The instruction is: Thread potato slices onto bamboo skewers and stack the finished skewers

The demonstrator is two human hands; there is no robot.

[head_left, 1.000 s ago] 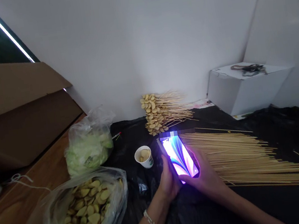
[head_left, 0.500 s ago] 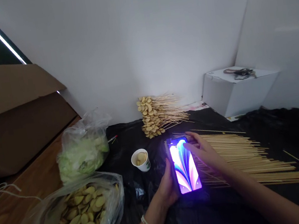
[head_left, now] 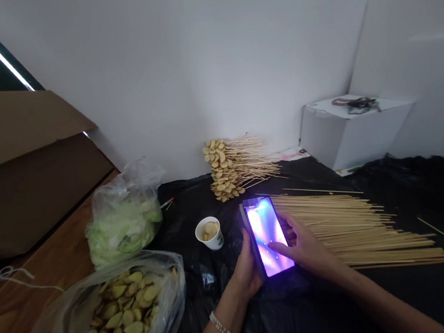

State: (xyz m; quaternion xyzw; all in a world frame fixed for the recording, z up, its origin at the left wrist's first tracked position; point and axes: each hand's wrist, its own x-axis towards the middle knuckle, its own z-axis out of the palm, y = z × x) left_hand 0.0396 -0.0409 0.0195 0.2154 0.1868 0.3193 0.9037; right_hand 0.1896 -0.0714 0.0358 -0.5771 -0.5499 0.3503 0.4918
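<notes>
A smartphone [head_left: 266, 235] with a bright purple and pink screen is held over the black plastic sheet [head_left: 412, 294]. My left hand [head_left: 246, 270], with a bead bracelet on the wrist, is wrapped round the phone's left edge from below. My right hand [head_left: 305, 244] rests at the phone's right side, its thumb touching the lower part of the screen. A small white paper cup [head_left: 210, 233] with a few potato slices stands just left of the phone.
A wide spread of bare bamboo skewers [head_left: 356, 230] lies right of my hands. A stack of skewered potato slices [head_left: 230, 168] sits by the wall. Bags of potato slices [head_left: 123, 315] and cabbage [head_left: 124, 225] lie left. A cardboard box [head_left: 18, 169] and a white box [head_left: 350, 130] stand at the sides.
My right hand, which reached past the phone's top half a second ago, has come back to its right side, thumb on the screen. The phone has lifted and tilted slightly.
</notes>
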